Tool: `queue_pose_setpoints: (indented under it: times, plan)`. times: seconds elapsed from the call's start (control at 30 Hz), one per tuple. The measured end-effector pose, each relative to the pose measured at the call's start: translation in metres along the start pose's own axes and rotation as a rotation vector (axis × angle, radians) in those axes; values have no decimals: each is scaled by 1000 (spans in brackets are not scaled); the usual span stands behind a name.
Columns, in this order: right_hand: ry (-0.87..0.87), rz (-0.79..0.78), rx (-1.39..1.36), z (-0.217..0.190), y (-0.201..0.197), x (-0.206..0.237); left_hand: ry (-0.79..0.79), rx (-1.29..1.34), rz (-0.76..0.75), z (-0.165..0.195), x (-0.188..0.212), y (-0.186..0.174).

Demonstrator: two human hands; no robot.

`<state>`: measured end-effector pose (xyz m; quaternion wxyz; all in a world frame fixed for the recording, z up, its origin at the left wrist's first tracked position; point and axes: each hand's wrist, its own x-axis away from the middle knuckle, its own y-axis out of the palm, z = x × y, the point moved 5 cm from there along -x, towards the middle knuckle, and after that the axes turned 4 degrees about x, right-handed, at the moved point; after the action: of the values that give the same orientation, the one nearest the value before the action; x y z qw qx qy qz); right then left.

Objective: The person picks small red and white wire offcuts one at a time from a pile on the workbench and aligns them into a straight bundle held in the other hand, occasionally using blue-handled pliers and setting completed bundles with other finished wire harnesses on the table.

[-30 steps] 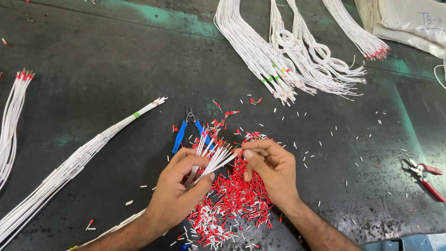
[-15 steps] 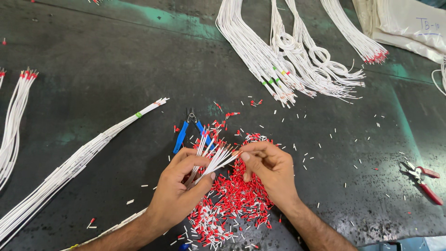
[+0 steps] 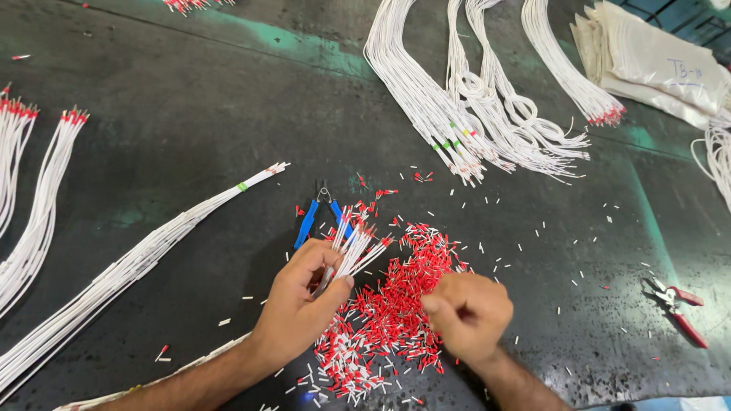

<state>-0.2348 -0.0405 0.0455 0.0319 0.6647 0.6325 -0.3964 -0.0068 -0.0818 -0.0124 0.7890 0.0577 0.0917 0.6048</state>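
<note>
Left hand (image 3: pixel 301 304) grip clamps fanned white wire bundle (image 3: pixel 352 247), frame centre. Right hand (image 3: pixel 468 312) pinched closed over red ferrule pile (image 3: pixel 392 304), contents hidden. Risk: splayed ends miss ferrules; wires slip.

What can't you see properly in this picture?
Head view only:
- Right hand: curled shut over the red pile, so whatever its fingertips pinch is hidden.
- Left hand: covers the lower part of its white wire bundle.
- Blue-handled pliers: partly behind those wires.
- Both forearms: cut off by the bottom edge.
</note>
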Motion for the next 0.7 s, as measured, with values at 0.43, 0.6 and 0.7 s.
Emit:
queue_pose_setpoints:
  times: [0.43, 0.6, 0.7]
  plan:
    - [506, -334, -249, 4, 87, 8, 114, 251, -10, 0, -2, -4]
    - [699, -221, -419, 4, 94, 0, 173, 279, -20, 5, 1, -3]
    - [712, -218, -493, 6, 99, 2, 178, 331, -2, 12, 4, -3]
